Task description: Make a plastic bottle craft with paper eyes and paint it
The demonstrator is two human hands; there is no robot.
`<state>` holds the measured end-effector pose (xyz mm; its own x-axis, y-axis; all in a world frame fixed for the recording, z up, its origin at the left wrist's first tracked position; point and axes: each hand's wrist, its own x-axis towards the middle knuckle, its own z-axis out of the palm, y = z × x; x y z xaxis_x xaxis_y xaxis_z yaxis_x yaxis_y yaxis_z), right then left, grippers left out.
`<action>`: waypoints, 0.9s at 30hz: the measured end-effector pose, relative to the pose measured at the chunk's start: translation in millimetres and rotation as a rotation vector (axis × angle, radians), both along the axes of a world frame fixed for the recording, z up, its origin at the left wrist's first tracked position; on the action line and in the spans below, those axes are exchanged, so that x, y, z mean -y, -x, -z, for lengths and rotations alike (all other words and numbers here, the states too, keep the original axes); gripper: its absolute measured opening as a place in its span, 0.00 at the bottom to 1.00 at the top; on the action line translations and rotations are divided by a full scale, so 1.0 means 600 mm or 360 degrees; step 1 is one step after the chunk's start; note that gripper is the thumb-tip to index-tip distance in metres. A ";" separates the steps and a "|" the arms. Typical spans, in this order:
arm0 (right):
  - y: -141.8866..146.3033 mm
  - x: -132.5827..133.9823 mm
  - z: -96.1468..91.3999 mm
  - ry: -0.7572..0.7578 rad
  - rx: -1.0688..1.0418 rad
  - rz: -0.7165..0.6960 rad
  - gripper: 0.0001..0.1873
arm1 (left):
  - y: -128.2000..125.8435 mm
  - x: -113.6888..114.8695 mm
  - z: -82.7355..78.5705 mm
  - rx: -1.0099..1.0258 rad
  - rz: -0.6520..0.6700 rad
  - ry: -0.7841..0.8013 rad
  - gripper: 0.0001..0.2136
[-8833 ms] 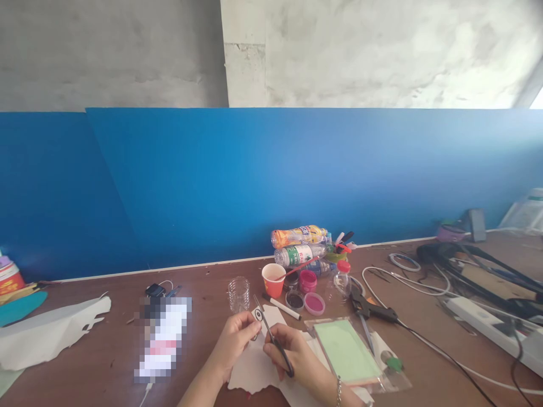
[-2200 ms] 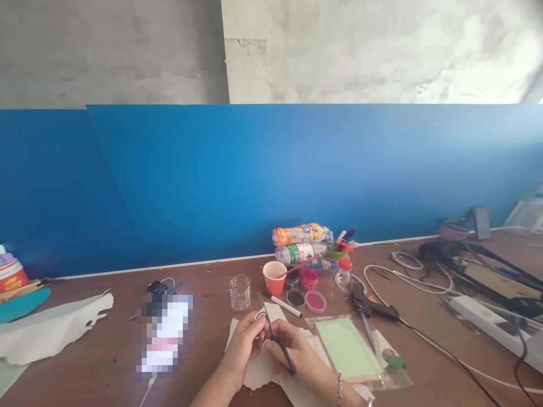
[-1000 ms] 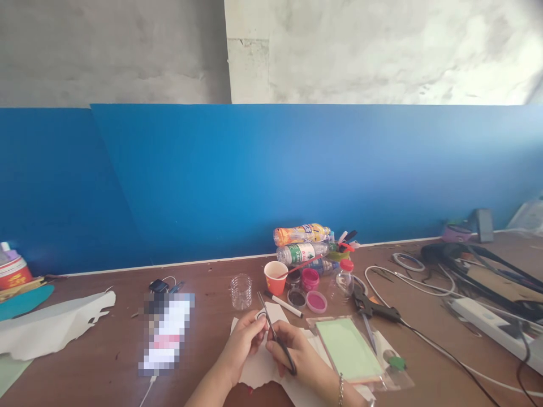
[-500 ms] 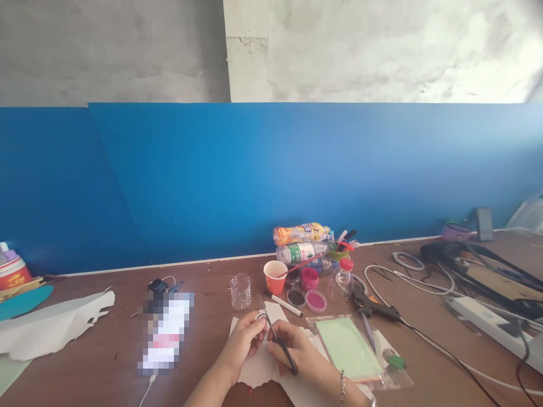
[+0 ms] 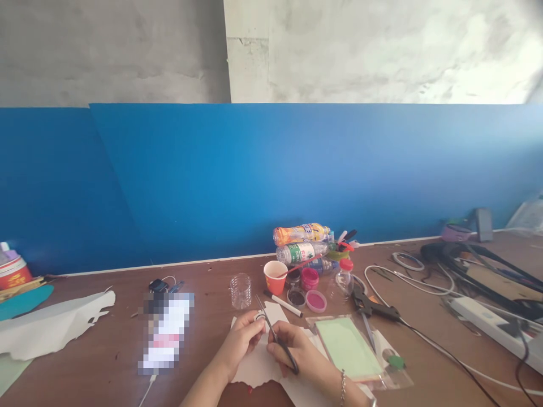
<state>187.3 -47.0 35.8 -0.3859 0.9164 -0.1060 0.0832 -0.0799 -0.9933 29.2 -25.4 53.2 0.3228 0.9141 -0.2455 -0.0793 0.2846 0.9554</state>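
My right hand is closed round the black handles of a small pair of scissors, whose thin blades point up and left. My left hand pinches a small white paper cut-out with a dark ring drawn on it, held right at the blades. Both hands hover over a white sheet of paper with a ragged lower edge, lying on the brown table. A bracelet shows on my right wrist.
Behind the hands stand a clear plastic cup, an orange cup, a marker, pink pots and lying bottles. To the right lie a green pad in plastic, a glue gun, cables and a power strip. White paper lies left.
The hands have stayed in the same spot over the white sheet. The scissors and the pinched cut-out have shifted only slightly; the camera view drifted a little.
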 end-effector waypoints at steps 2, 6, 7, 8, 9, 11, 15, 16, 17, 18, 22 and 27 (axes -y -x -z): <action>-0.001 -0.001 0.001 0.0005 0.0002 -0.0009 0.07 | 0.002 -0.001 0.000 -0.0011 0.0013 0.0006 0.16; -0.001 0.002 -0.007 0.0015 -0.0006 -0.0031 0.08 | 0.004 -0.001 0.002 0.0016 0.0012 0.0031 0.15; 0.000 0.003 -0.009 0.0016 -0.0005 -0.0032 0.08 | 0.003 -0.001 0.002 0.0022 0.0014 0.0025 0.14; 0.000 0.003 -0.011 0.0016 -0.0005 -0.0031 0.09 | 0.003 -0.001 0.002 0.0024 0.0019 0.0018 0.14; 0.001 0.003 -0.011 0.0017 -0.0005 -0.0029 0.09 | 0.003 0.000 0.002 0.0024 0.0022 0.0016 0.14; 0.002 0.003 -0.010 0.0020 -0.0013 -0.0023 0.09 | 0.003 0.000 0.001 0.0028 0.0016 0.0024 0.13; 0.003 0.003 -0.005 0.0014 -0.0045 -0.0015 0.09 | 0.002 0.001 0.000 0.0057 0.0001 0.0048 0.14; 0.003 0.004 -0.004 0.0006 -0.0050 -0.0016 0.09 | 0.001 0.000 0.001 0.0063 0.0004 0.0046 0.14; 0.003 0.004 -0.004 -0.0004 -0.0051 -0.0020 0.08 | 0.001 0.000 0.001 0.0066 0.0010 0.0041 0.15; 0.003 0.004 -0.005 -0.0012 -0.0046 -0.0026 0.08 | 0.001 0.000 0.002 0.0065 0.0011 0.0035 0.15; 0.001 0.003 -0.006 -0.0020 0.0016 -0.0046 0.07 | 0.002 -0.002 0.004 0.0047 0.0022 0.0023 0.14; -0.001 0.001 -0.002 -0.0025 0.0056 -0.0053 0.05 | 0.004 -0.004 0.007 0.0035 0.0022 0.0038 0.14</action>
